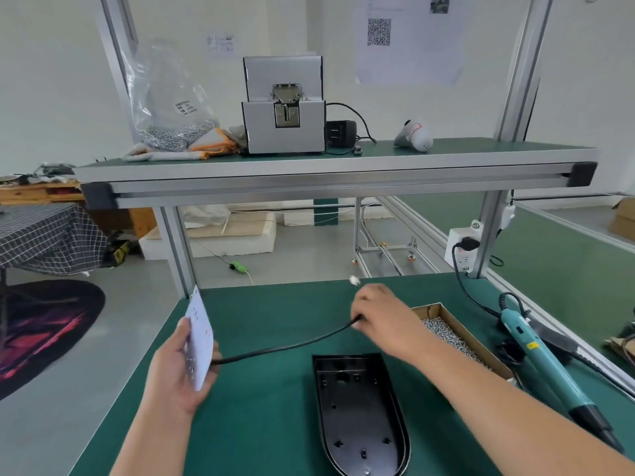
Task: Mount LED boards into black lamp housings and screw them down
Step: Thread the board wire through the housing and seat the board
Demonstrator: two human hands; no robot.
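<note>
1. Holding the LED board (pixel 201 341) up on edge, the left hand (pixel 178 376) grips its lower part with the thumb across the face, probably to keep the wire side clear of the table (pixel 268 424).
2. From the board's lower edge a black cable (pixel 285 347) runs to the right hand (pixel 381 321), which seems to pinch it near the far end. The fingers are blurred, so the exact grip is unclear.
3. Both hands are well apart with the cable drawn out between them, likely to straighten it before feeding it into the housing.
4. Open side up, the black housing (pixel 357 413) lies on the table between the arms. No board is in it yet.
5. A cardboard box of screws (pixel 457 334) sits just beyond the right forearm, and a teal electric screwdriver (pixel 539 365) lies further right, untouched.
6. That forearm crosses in front of the box, and the cable spans the space above the housing's far end, so both will need to move aside.
7. On the shelf above stand a screw feeder (pixel 283 108) and a bag of screws (pixel 171 108), well away from the work.
</note>
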